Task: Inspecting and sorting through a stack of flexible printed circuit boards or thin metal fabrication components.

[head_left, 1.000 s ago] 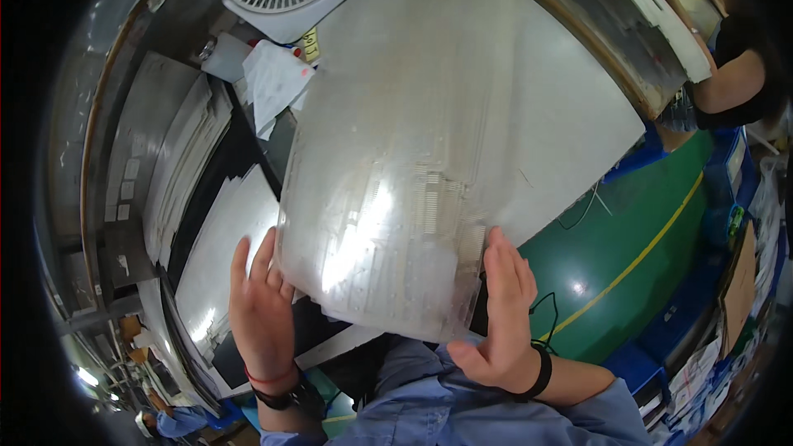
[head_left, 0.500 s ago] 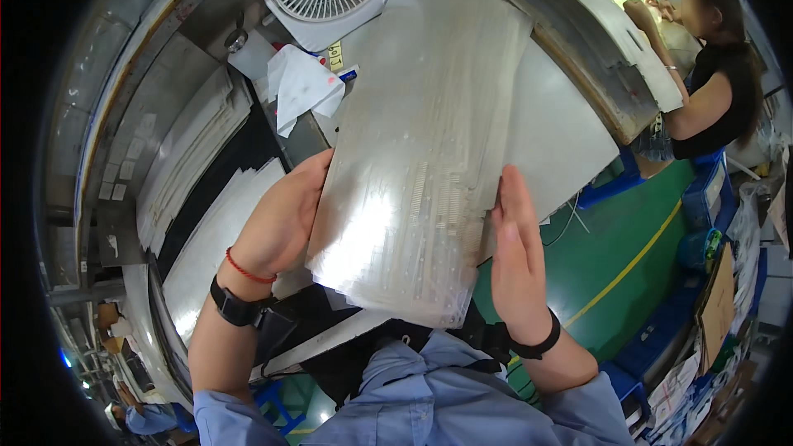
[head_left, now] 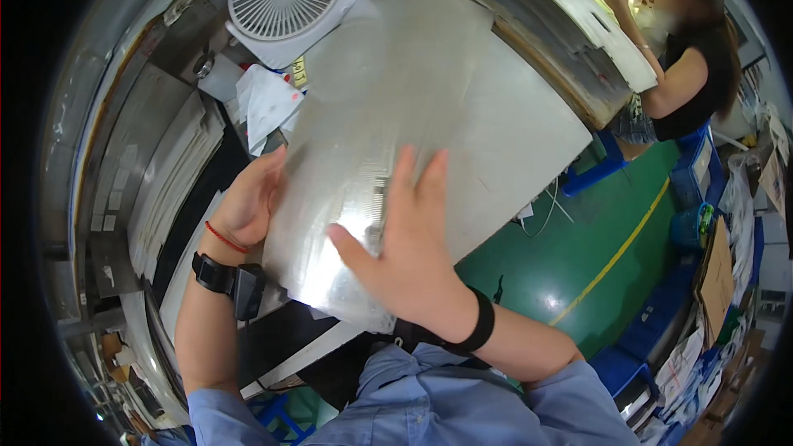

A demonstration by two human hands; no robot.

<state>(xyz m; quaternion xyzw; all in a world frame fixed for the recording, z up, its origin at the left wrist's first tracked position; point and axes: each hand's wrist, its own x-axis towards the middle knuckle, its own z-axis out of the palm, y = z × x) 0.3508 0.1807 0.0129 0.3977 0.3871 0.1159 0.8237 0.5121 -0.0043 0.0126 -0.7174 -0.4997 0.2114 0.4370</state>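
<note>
A long stack of thin, see-through plastic sheets (head_left: pixel 355 116) lies on the pale tabletop. Fine line patterns show toward its near end, where light glares off it. At its left edge is my left hand (head_left: pixel 250 202), fingers stretched along the side. My right hand (head_left: pixel 417 260) is over the near right part of the stack with thumb and fingers spread; whether the palm presses on the sheets or hovers I cannot tell. Neither hand grips anything.
A white fan (head_left: pixel 289 0) and a crumpled white cloth (head_left: pixel 268 103) are at the far left. More sheets (head_left: pixel 178 190) lie on the left shelf. At the far right a co-worker (head_left: pixel 690 58) works by a lit panel. Blue bins (head_left: pixel 690 169) line the right side.
My right hand has moved left from beside the right edge to over the sheets, and its fingers have spread. My left hand stays by the left edge. The view has shifted slightly.
</note>
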